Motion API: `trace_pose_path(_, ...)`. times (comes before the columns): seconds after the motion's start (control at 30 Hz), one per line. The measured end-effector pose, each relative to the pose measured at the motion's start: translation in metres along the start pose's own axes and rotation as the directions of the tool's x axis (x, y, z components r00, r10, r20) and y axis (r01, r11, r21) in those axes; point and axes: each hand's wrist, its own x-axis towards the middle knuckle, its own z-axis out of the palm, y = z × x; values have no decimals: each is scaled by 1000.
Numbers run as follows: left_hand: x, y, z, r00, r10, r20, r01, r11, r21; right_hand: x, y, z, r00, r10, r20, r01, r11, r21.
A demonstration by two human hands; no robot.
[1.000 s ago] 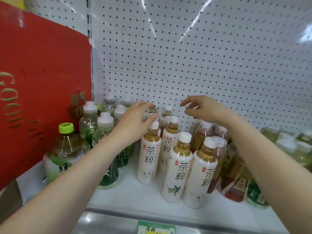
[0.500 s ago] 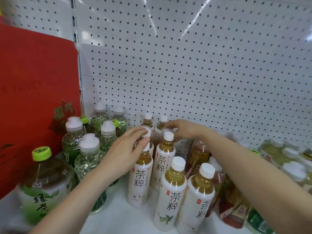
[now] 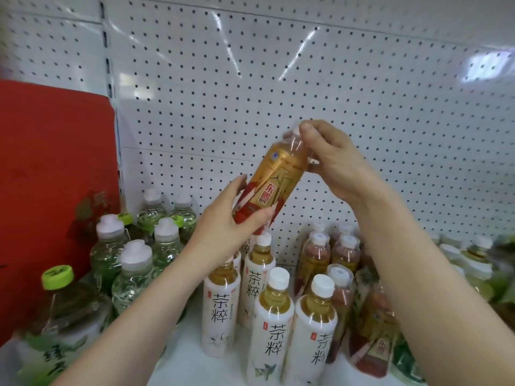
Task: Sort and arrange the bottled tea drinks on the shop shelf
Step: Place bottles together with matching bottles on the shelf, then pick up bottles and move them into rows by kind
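Note:
A gold-and-red labelled bottle (image 3: pixel 274 179) is held tilted in the air above the shelf, its cap toward the upper right. My left hand (image 3: pixel 225 221) grips its lower end, and my right hand (image 3: pixel 331 160) pinches its neck and cap. Below stand several white-labelled tea bottles (image 3: pixel 271 327) with white caps, upright in rows on the white shelf (image 3: pixel 178 355). To their right are more gold-and-red bottles (image 3: pixel 316 257), some leaning.
Clear green-tea bottles (image 3: pixel 133 271) with white caps stand at the left, and a large green-capped bottle (image 3: pixel 60 310) at the front left. A red board (image 3: pixel 53 168) closes off the left side. White pegboard (image 3: pixel 306 79) forms the back wall. More pale bottles (image 3: pixel 473 260) crowd the far right.
Both hands were reaching among the bottle caps at the back. Now they have lifted a gold-and-red bottle up out of the group and hold it tilted above the shelf.

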Motion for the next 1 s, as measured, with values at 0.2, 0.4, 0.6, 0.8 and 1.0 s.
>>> trace_pose_path(0.2, -17, -8, -14, 999, -45, 16, 48, 977, -209, -20, 13, 27, 984, 97, 149, -122, 979, 164)
trace_pose_path(0.4, -39, -17, -30, 968, -189, -166, 78, 854, -515, -37, 71, 22, 822, 406, 399, -76, 773, -630)
trace_pose_path(0.6, -50, -29, -35, 958, -227, -173, 99, 833, -544, -32, 101, 50, 790, 425, 441, 52, 670, -740)
trace_pose_path(0.8, -53, -28, -37, 957, -231, -173, 100, 829, -550, 7, 125, 52, 834, 413, 367, 29, 631, -775)
trace_pose_path(1.0, -54, -26, -45, 948, -274, -163, 133, 803, -581, 14, 123, 63, 848, 315, 425, 244, 480, -843)
